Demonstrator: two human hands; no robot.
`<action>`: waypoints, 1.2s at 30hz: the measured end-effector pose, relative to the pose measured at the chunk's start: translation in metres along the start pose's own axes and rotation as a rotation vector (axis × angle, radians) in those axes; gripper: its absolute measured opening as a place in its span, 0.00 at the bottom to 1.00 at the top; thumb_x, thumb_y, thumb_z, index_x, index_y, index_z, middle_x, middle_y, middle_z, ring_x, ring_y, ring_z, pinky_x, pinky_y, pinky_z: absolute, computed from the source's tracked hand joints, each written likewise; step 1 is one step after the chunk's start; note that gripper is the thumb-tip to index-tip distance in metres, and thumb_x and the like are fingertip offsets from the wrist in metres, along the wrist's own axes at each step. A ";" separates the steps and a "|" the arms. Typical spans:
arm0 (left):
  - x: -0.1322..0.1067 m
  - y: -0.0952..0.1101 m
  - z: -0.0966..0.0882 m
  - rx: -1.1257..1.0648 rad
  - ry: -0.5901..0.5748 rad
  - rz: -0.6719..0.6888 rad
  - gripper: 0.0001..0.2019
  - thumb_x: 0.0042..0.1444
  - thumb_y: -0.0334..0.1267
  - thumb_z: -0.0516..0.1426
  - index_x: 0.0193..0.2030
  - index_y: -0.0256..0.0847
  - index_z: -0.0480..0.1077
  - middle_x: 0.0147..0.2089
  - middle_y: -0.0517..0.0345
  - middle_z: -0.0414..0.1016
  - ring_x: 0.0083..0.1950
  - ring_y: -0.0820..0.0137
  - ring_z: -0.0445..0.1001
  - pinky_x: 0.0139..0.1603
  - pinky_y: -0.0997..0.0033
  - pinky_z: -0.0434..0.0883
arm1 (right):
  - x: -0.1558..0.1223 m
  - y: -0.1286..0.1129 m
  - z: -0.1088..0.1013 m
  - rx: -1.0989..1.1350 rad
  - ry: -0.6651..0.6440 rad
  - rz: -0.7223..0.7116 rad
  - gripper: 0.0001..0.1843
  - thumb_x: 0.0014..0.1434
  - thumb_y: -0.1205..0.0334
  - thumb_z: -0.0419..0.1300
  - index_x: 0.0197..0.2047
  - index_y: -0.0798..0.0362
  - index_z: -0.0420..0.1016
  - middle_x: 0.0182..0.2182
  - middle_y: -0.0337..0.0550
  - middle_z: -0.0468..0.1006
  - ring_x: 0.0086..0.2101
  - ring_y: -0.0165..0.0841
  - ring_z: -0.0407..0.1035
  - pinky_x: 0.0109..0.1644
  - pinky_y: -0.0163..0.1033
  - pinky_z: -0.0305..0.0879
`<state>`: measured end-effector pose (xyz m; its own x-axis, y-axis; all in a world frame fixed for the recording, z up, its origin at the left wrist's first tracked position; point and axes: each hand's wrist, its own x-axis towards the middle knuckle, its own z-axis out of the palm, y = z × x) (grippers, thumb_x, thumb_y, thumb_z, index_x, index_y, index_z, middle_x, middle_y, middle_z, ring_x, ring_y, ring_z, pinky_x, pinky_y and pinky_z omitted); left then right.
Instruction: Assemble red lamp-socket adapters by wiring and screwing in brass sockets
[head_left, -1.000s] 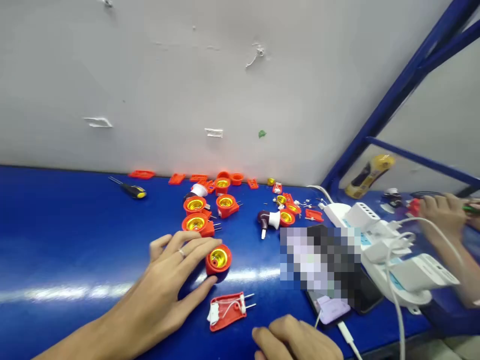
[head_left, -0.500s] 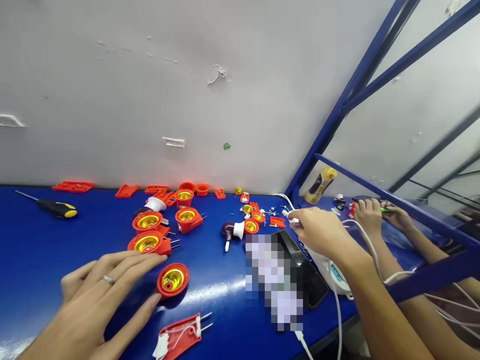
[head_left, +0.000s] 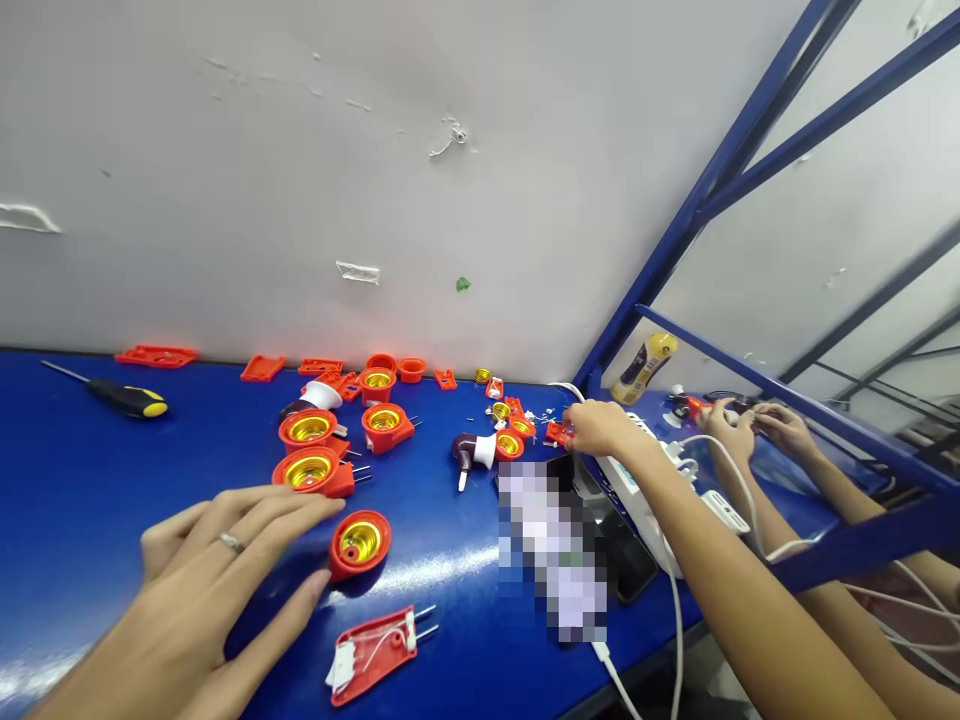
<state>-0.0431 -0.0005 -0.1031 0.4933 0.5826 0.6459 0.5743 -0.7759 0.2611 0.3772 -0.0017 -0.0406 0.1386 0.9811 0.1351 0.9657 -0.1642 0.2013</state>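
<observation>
My left hand (head_left: 236, 575) rests with its ringed fingers stretched out and holds nothing. Its thumb and fingertips are beside a red lamp socket (head_left: 360, 545) with a gold threaded liner. In front lies a red plug half (head_left: 375, 655) with two metal pins, a white wire and white pieces. Two more red sockets with pins (head_left: 311, 468) (head_left: 388, 427) sit past the fingertips. Far to the right, my right hand (head_left: 596, 428) has its fingertips closed at a small red plastic cover (head_left: 559, 434), among tiny loose metal and white parts (head_left: 536, 417).
A screwdriver (head_left: 124, 398) lies at the left. A dark brown and white socket (head_left: 472, 452) stands mid-table. Phones (head_left: 634, 550), a white power strip (head_left: 637, 490) and cables crowd the right. Past the blue frame (head_left: 667, 240) are another person's hands (head_left: 750, 430) and a yellow bottle (head_left: 645, 368).
My right hand has moved left from the power strip to the red plastic cover. My left hand remains beside the socket. The view has shifted slightly.
</observation>
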 end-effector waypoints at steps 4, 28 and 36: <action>-0.001 -0.003 0.001 0.080 -0.069 -0.054 0.17 0.68 0.39 0.54 0.62 0.57 0.64 0.57 0.63 0.77 0.60 0.51 0.73 0.60 0.44 0.65 | 0.007 0.006 -0.009 0.042 -0.046 0.038 0.18 0.75 0.53 0.55 0.57 0.57 0.75 0.55 0.46 0.76 0.50 0.37 0.76 0.53 0.46 0.75; 0.003 0.020 -0.025 -0.116 -0.042 0.223 0.16 0.67 0.21 0.51 0.54 0.43 0.69 0.49 0.54 0.76 0.56 0.63 0.71 0.58 0.62 0.60 | -0.016 -0.042 -0.049 -0.107 -0.269 -0.021 0.19 0.71 0.47 0.61 0.53 0.54 0.76 0.46 0.44 0.80 0.45 0.36 0.76 0.52 0.50 0.74; 0.004 0.019 -0.024 -0.120 -0.035 0.250 0.17 0.66 0.20 0.51 0.54 0.42 0.69 0.49 0.55 0.76 0.55 0.64 0.70 0.59 0.63 0.61 | -0.022 -0.064 -0.044 -0.069 -0.328 -0.073 0.18 0.72 0.47 0.60 0.46 0.54 0.78 0.41 0.42 0.81 0.41 0.34 0.77 0.49 0.46 0.76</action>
<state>-0.0459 -0.0187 -0.0788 0.6336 0.3760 0.6761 0.3519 -0.9184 0.1810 0.3030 -0.0168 -0.0140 0.1433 0.9694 -0.1992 0.9602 -0.0874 0.2653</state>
